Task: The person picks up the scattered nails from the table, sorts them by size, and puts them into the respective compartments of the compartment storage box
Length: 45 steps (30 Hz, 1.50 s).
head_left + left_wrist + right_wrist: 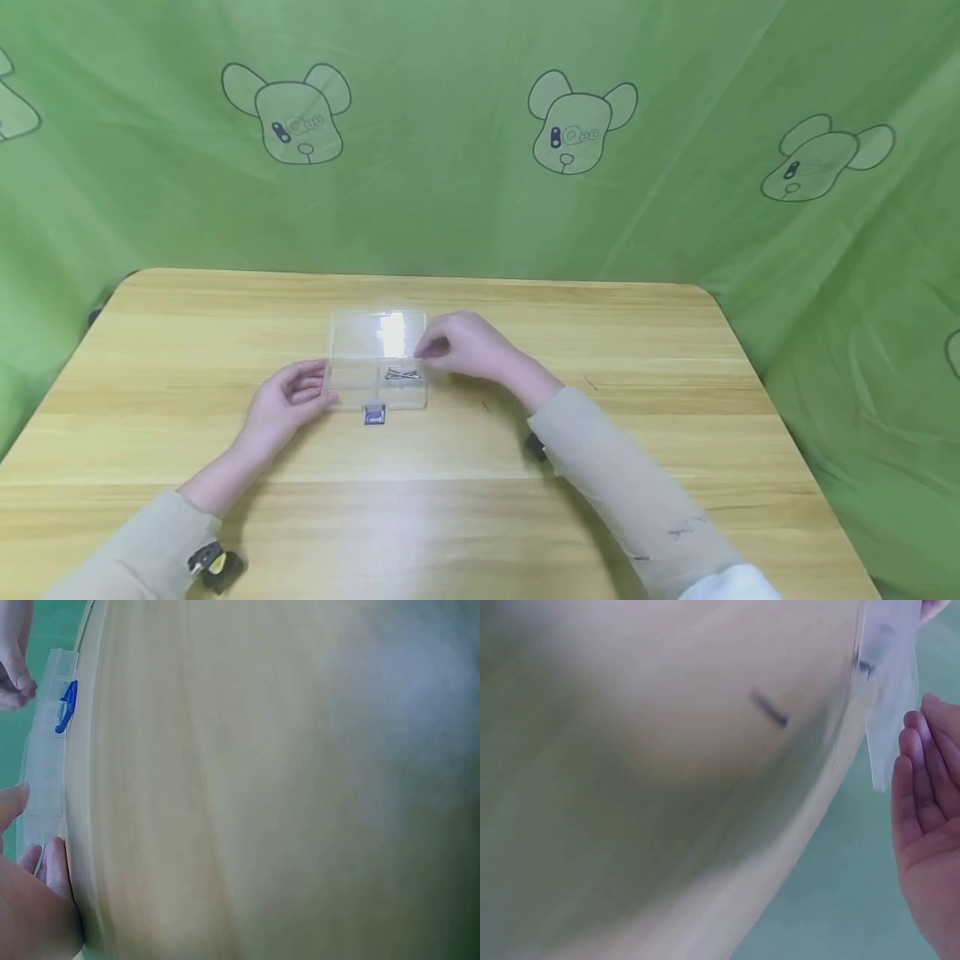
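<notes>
A clear plastic box (352, 404) with a raised clear lid (356, 335) and a blue latch (374, 414) lies on the table. Several thin nails (402, 374) lie crossed in its right compartment; no contents show in the left one. My left hand (281, 404) holds the box's left end, thumb at the front and fingers beside it. Above the right rear corner of the box is my right hand (468, 343), thumb and fingertips close together. In the right wrist view its fingers (922, 776) are fairly straight, with nothing visible between them.
Two more nails lie on the wooden table (420, 517) right of the box: a nearer nail (485, 406) and a farther nail (591, 382). Behind the table hangs a green curtain (442, 208) with printed bear heads.
</notes>
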### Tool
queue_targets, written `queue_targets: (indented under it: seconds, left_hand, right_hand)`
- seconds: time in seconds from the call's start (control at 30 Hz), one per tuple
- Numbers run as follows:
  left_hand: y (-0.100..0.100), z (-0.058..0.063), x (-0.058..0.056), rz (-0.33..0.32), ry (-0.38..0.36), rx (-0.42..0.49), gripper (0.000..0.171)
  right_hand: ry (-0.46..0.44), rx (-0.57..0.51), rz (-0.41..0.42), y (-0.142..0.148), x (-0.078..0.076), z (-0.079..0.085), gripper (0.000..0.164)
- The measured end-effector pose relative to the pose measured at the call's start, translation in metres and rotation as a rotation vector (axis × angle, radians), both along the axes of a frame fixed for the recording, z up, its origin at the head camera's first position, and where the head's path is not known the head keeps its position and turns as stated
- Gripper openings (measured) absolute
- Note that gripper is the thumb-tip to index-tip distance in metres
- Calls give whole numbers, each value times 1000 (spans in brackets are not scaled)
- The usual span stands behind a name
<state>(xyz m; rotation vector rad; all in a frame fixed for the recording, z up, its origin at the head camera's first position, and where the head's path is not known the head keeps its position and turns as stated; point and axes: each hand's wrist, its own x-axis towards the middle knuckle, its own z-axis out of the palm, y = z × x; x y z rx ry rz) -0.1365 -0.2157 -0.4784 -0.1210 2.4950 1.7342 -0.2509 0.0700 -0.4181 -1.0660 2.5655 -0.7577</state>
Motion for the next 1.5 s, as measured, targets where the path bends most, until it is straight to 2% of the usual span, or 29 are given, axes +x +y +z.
queue_targets:
  seconds: [0.2, 0.4, 0.67, 1.1, 1.5]
  left_hand:
    - [-1, 2, 0, 1, -1, -4, 64]
    - [-1, 2, -1, 0, -6, -12, 64]
    - [0, 0, 0, 4, -13, 7, 64]
    - [0, 2, 0, 2, -11, -6, 63]
    - [0, 0, 0, 6, -8, -19, 63]
  right_hand:
    - [4, 2, -27, 25, -2, 3, 14]
    - [2, -1, -44, 48, -4, -4, 13]
    - [-13, 17, -49, 69, 4, -8, 11]
    - [-63, -6, -13, 90, 18, -17, 8]
    - [-145, 19, -20, 94, 25, -24, 8]
